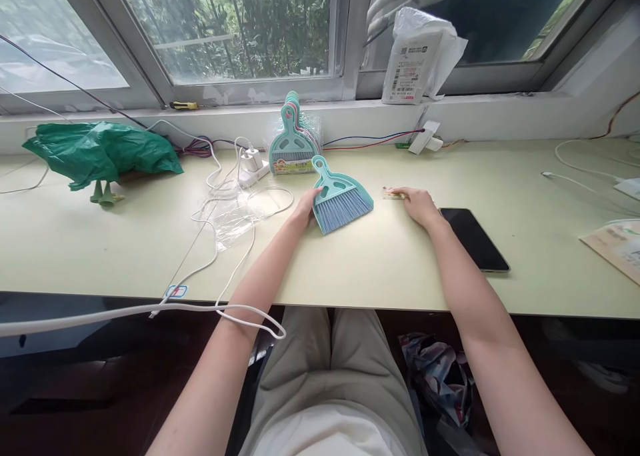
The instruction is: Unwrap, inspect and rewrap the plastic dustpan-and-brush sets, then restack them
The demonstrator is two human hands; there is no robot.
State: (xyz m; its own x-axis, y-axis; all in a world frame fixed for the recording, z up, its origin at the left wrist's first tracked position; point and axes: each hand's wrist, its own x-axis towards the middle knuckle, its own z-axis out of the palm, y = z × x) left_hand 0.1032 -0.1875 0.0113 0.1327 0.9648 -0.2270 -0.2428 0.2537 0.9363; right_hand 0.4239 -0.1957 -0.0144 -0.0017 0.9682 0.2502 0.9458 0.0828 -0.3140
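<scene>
My left hand [306,206] grips the left edge of a mint-green dustpan [369,191], and a small brush [345,209] with blue-grey bristles is nested in it. This set leans a little to the left over the table. My right hand [420,204] is at the right, its fingertips closed on a small printed card [388,193] at the tabletop. Part of the card is hidden under the fingers. Behind the held set, several more dustpan-and-brush sets [293,143] stand stacked against the wall, the front one with a printed label.
A black tablet [473,239] lies beside my right forearm. White cables [215,226] and clear plastic wrap [233,219] spread left of my left hand, near a power strip [254,171]. A green plastic bag [100,151] lies far left. A white package [413,63] stands on the sill.
</scene>
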